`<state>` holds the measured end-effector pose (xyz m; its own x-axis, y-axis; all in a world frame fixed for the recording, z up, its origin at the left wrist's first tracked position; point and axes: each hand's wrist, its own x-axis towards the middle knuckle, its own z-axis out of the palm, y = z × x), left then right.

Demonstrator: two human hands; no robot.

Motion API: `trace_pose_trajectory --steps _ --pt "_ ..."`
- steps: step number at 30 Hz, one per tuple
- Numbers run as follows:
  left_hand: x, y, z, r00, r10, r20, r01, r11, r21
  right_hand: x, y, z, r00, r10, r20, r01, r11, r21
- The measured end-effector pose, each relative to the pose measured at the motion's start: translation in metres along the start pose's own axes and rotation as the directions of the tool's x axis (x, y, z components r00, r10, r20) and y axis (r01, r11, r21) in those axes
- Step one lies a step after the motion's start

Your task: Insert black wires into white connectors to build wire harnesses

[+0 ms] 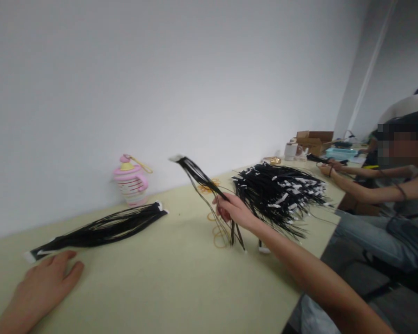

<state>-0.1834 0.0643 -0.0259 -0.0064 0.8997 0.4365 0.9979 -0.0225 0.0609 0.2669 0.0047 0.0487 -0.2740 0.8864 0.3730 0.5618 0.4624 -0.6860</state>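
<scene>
My right hand [233, 211] is closed around a black wire harness [200, 174], raised over the table. A white connector tops its upper left end, and loose wires dangle below my fingers. My left hand [43, 283] lies on the table at the lower left, fingers apart, holding nothing. Just beyond its fingertips rests a bundle of black wire harnesses [101, 227] with white connectors at both ends. A large pile of similar harnesses [282, 190] lies to the right of my right hand. Yellow rubber bands [220, 237] lie on the table behind and below that hand.
A pink cup with a handle [130, 185] stands against the wall. Farther along the table [153, 287] are a white mug [290, 151], a cardboard box [313, 141] and a light-blue tray [341, 154]. At right, a seated co-worker's hands [329, 168] handle black wires.
</scene>
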Motion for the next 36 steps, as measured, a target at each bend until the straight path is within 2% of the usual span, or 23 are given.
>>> trace_pose_trajectory --steps 2,3,5,6,7,8,10,12,14,16,19,21,24,26,27,29,31,33,34,36 --pt "-0.004 0.011 -0.007 0.999 0.037 0.014 -0.037 0.999 -0.004 -0.007 -0.01 0.005 0.974 -0.052 0.219 0.026 0.992 0.12" --pt "-0.007 0.019 -0.011 0.998 0.064 0.009 -0.063 0.997 -0.047 -0.012 -0.016 0.009 0.932 -0.098 0.348 0.03 0.98 0.195" --pt "-0.017 0.039 -0.018 0.996 0.072 0.05 -0.062 0.982 -0.176 -0.022 -0.027 0.019 0.8 -0.207 0.563 0.022 0.948 0.316" --pt "-0.023 0.049 -0.021 0.996 0.063 0.065 -0.047 0.973 -0.228 -0.027 -0.031 0.025 0.743 -0.251 0.62 0.013 0.932 0.361" --pt "-0.028 0.059 -0.022 0.994 0.07 0.078 -0.047 0.963 -0.267 -0.031 -0.033 0.031 0.709 -0.278 0.648 0.001 0.919 0.394" --pt "-0.032 0.068 -0.022 0.993 0.095 0.066 -0.072 0.952 -0.297 -0.034 -0.033 0.038 0.699 -0.285 0.655 -0.018 0.91 0.415" --pt "-0.038 0.08 -0.019 0.981 0.189 0.046 -0.163 0.928 -0.335 -0.036 -0.029 0.05 0.698 -0.261 0.667 -0.089 0.892 0.443" --pt "-0.039 0.084 -0.015 0.945 0.327 0.013 -0.305 0.892 -0.333 -0.035 -0.02 0.058 0.717 -0.209 0.665 -0.106 0.91 0.401" --pt "-0.038 0.083 -0.014 0.911 0.412 -0.008 -0.391 0.856 -0.338 -0.032 -0.013 0.061 0.756 -0.205 0.622 0.036 0.961 0.274" --pt "-0.039 0.084 -0.018 0.905 0.426 -0.02 -0.401 0.834 -0.379 -0.029 -0.009 0.06 0.769 -0.277 0.577 0.244 0.96 0.136" --pt "-0.047 0.096 -0.031 0.932 0.358 0.06 -0.279 0.811 -0.513 -0.028 -0.009 0.056 0.735 -0.364 0.572 0.439 0.898 0.008" --pt "-0.055 0.109 -0.04 0.93 0.284 0.233 -0.085 0.783 -0.616 -0.029 -0.01 0.056 0.724 -0.384 0.573 0.492 0.87 -0.04" --pt "-0.064 0.124 -0.043 0.849 0.258 0.46 0.184 0.673 -0.717 -0.029 -0.011 0.058 0.731 -0.389 0.561 0.51 0.857 -0.07" --pt "-0.064 0.125 -0.042 0.818 0.264 0.511 0.277 0.597 -0.752 -0.029 -0.01 0.06 0.741 -0.38 0.553 0.499 0.863 -0.077" --pt "-0.064 0.124 -0.042 0.806 0.304 0.508 0.274 0.569 -0.775 -0.029 -0.009 0.061 0.745 -0.375 0.552 0.495 0.865 -0.081" --pt "-0.064 0.121 -0.046 0.758 0.45 0.472 0.175 0.557 -0.812 -0.029 -0.008 0.062 0.752 -0.371 0.545 0.489 0.868 -0.086" --pt "-0.067 0.12 -0.056 0.66 0.605 0.446 -0.011 0.602 -0.799 -0.03 -0.006 0.064 0.758 -0.368 0.538 0.486 0.87 -0.09" --pt "-0.073 0.123 -0.065 0.609 0.662 0.437 -0.191 0.657 -0.73 -0.03 -0.004 0.066 0.763 -0.367 0.532 0.483 0.871 -0.091" --pt "-0.076 0.125 -0.067 0.616 0.671 0.412 -0.275 0.674 -0.685 -0.03 -0.004 0.067 0.763 -0.371 0.529 0.484 0.87 -0.089" --pt "-0.078 0.126 -0.063 0.661 0.684 0.309 -0.442 0.687 -0.577 -0.03 -0.005 0.067 0.761 -0.395 0.514 0.501 0.862 -0.079"
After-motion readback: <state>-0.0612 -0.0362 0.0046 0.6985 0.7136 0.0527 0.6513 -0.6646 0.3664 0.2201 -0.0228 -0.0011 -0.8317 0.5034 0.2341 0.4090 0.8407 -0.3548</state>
